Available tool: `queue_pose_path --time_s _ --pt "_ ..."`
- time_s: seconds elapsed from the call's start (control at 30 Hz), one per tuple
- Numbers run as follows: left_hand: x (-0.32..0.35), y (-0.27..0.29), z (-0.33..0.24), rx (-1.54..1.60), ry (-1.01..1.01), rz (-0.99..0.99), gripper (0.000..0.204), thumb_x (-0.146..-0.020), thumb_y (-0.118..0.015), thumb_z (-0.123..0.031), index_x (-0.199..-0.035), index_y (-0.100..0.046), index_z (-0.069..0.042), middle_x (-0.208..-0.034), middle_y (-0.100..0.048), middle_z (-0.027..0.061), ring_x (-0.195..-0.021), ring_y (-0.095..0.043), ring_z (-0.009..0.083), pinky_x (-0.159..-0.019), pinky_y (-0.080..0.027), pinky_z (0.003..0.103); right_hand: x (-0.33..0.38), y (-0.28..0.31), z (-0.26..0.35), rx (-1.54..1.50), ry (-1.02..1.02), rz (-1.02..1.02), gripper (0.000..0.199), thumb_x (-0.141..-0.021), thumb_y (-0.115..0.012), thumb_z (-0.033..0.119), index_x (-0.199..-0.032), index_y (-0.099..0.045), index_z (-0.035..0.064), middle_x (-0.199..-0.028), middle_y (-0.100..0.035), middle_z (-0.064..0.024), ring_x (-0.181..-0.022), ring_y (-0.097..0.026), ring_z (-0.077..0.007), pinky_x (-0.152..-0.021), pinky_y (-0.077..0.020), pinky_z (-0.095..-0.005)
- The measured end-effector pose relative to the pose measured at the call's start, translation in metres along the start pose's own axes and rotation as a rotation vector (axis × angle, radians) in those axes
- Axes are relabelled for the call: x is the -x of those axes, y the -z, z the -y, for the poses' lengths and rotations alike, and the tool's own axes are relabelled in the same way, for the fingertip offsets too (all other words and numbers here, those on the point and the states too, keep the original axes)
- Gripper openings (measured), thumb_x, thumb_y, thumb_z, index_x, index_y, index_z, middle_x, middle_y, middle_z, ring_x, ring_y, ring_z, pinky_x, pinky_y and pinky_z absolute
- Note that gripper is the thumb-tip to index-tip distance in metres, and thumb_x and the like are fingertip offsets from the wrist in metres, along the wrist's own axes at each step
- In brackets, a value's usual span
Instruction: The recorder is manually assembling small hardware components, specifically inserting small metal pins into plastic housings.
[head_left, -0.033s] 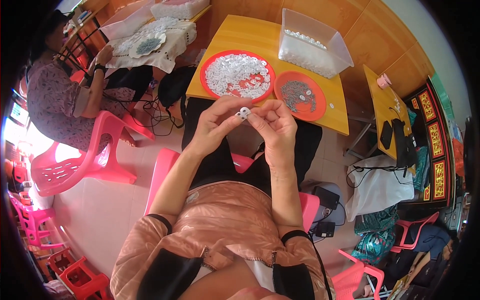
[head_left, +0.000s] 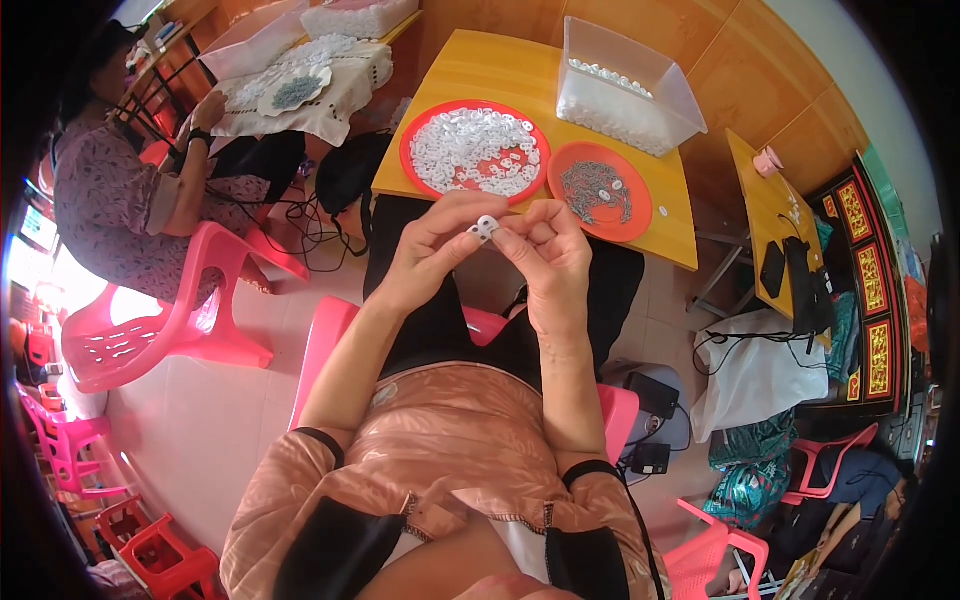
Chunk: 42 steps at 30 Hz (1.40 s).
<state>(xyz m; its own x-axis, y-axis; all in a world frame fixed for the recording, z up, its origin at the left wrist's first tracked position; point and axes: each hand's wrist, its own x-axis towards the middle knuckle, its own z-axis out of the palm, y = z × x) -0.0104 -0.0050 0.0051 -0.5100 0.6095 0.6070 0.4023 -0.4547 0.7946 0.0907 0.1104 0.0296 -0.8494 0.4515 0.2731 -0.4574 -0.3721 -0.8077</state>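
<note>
Little has changed: the white bit (head_left: 485, 227) is still pinched between left grip (head_left: 428, 246) and right grip (head_left: 551, 252), still being handled, with the red plate (head_left: 405, 152) just past them.

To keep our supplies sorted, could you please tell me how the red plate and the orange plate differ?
The red plate looks larger than the orange plate.
The red plate holds white pieces, while the orange plate holds mainly small grey parts.
The red plate is largely covered, whereas the orange plate shows a wide bare margin.
Both are round and rest on the yellow table.
</note>
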Motion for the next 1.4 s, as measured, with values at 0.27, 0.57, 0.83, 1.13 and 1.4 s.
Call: queue_pose_path --time_s 0.27,0.57,0.83,1.13,1.4 --pt "0.007 -0.006 0.010 0.225 0.044 0.054 0.040 -0.093 -0.052 -0.033 -0.116 -0.059 -0.001 -0.119 -0.057 0.0111 -0.111 -0.052 0.0209 -0.096 -0.038 0.035 0.003 -0.008 0.003 -0.092 -0.084 0.012 0.026 -0.080 -0.065 -0.006 -0.087 -0.044 0.0076 -0.086 -0.063 -0.0075 -0.080 -0.062 -0.0118 -0.074 -0.0493 -0.0223" --pt "0.006 -0.016 -0.001 0.349 0.106 -0.061 0.035 -0.090 -0.059 -0.027 -0.113 -0.059 0.000 -0.115 -0.058 0.0090 -0.106 -0.054 0.0167 -0.092 -0.042 0.032 0.002 -0.003 0.003 -0.104 -0.093 -0.009 0.027 -0.081 -0.065 -0.005 -0.085 -0.042 0.0086 -0.086 -0.064 -0.0080 -0.078 -0.062 -0.0119 -0.072 -0.0493 -0.0220" --pt "0.008 -0.026 -0.016 0.282 0.306 -0.381 0.012 -0.086 -0.064 -0.005 -0.095 -0.059 0.001 -0.090 -0.064 0.0041 -0.080 -0.060 0.0085 -0.075 -0.048 0.021 0.002 -0.005 -0.004 0.086 0.072 -0.102 0.018 -0.083 -0.063 -0.004 -0.097 -0.053 0.0002 -0.088 -0.064 -0.0080 -0.079 -0.060 -0.0087 -0.072 -0.0478 -0.0190" --pt "0.006 -0.013 -0.027 0.017 0.367 -0.253 0.010 -0.086 -0.065 -0.009 -0.089 -0.062 0.000 -0.078 -0.062 -0.0008 -0.069 -0.053 0.0028 -0.064 -0.042 0.017 0.003 -0.003 0.002 0.453 0.207 -0.052 0.013 -0.084 -0.063 -0.001 -0.096 -0.065 -0.0045 -0.091 -0.065 -0.0058 -0.080 -0.060 -0.0086 -0.072 -0.0476 -0.0204" --pt "0.009 -0.020 -0.022 0.204 0.327 -0.270 0.009 -0.089 -0.061 -0.007 -0.092 -0.057 0.000 -0.078 -0.064 0.0053 -0.071 -0.060 0.0077 -0.064 -0.047 0.021 0.003 -0.001 0.007 0.277 0.053 -0.038 0.016 -0.084 -0.063 -0.002 -0.100 -0.065 -0.0058 -0.091 -0.066 -0.0072 -0.081 -0.061 -0.0097 -0.074 -0.0492 -0.0212"
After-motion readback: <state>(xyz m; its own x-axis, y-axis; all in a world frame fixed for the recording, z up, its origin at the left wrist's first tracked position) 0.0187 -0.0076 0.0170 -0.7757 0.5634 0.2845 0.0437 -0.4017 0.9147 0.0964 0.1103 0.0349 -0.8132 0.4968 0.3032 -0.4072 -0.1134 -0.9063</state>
